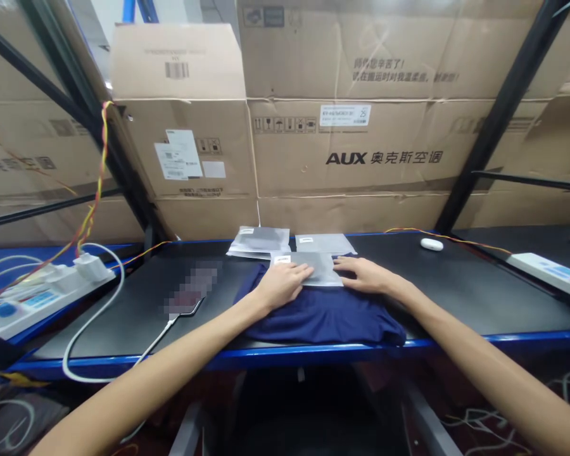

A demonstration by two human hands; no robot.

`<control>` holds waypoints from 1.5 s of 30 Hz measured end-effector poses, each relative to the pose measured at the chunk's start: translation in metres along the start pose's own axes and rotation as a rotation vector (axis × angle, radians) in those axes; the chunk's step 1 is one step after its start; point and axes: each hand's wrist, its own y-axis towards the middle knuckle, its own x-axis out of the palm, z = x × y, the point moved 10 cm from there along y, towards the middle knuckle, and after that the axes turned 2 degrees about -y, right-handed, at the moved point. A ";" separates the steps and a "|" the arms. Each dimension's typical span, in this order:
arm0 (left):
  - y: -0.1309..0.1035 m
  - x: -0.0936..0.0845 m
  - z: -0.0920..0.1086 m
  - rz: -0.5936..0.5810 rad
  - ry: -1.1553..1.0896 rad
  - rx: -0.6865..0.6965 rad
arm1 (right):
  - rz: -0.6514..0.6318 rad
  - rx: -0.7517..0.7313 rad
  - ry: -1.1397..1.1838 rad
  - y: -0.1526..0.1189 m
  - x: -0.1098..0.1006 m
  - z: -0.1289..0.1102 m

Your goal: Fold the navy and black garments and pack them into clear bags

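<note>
Cardboard panels point(384, 180) back the black bench point(475, 285), where a frosted packet point(325, 271) lies on navy cloth point(323, 316) toward the near edge. The left hand point(282, 284) covers its left side, fingers close together — whether they pinch, I cannot tell; the right hand point(365, 275), fingers parted, meets its right edge. It looks light, soft and slippery — best held by opposite edges.

We lay our left hand point(284, 285) over a pale, labelled packet point(323, 271) atop navy cloth point(318, 320); our right hand point(368, 276) meets the packet's right edge, fingers extended; behind it we see a stack of similar packets point(260, 242) and, to the right, another packet point(327, 244); a pixelated device point(192, 290) lies leftward on the black tabletop point(460, 297); printed cardboard point(294, 158) stands behind.
</note>
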 end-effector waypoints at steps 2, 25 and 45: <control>-0.003 -0.003 -0.002 -0.019 -0.059 0.028 | 0.006 -0.017 0.016 -0.001 -0.002 -0.002; -0.059 -0.018 -0.057 0.191 -0.116 0.169 | 0.429 -0.106 -0.076 -0.007 -0.032 -0.017; -0.053 -0.021 -0.050 0.231 -0.180 0.117 | 0.456 -0.503 -0.608 0.037 0.018 -0.164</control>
